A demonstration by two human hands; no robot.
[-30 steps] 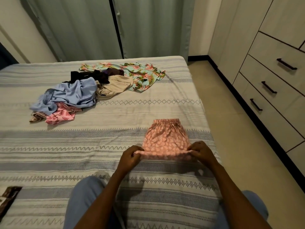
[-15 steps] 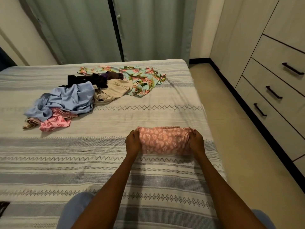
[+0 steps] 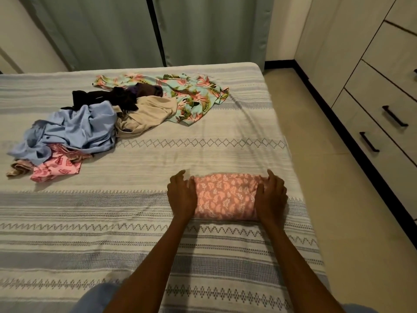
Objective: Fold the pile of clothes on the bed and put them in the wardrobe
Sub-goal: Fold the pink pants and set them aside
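A pink leaf-print garment [image 3: 223,196] lies folded into a short rectangle near the bed's right edge. My left hand [image 3: 181,196] lies flat on its left end, fingers spread. My right hand [image 3: 272,196] rests flat on its right end. Neither hand grips the cloth. Further back on the left is the unfolded pile: a light blue shirt [image 3: 74,129], a beige garment [image 3: 146,114], a dark garment [image 3: 112,96], a floral turquoise shirt [image 3: 191,93] and a pink patterned piece [image 3: 56,169].
The striped bedspread [image 3: 112,222] covers the whole bed. The wardrobe with drawers and dark handles [image 3: 383,109] stands along the right wall, across a strip of tiled floor [image 3: 334,177]. Green curtains [image 3: 158,30] hang behind the bed. My knees show at the bottom edge.
Both hands lifted the garment's near edge and folded it away from me onto itself. They have since let go and now lie flat on its two ends.
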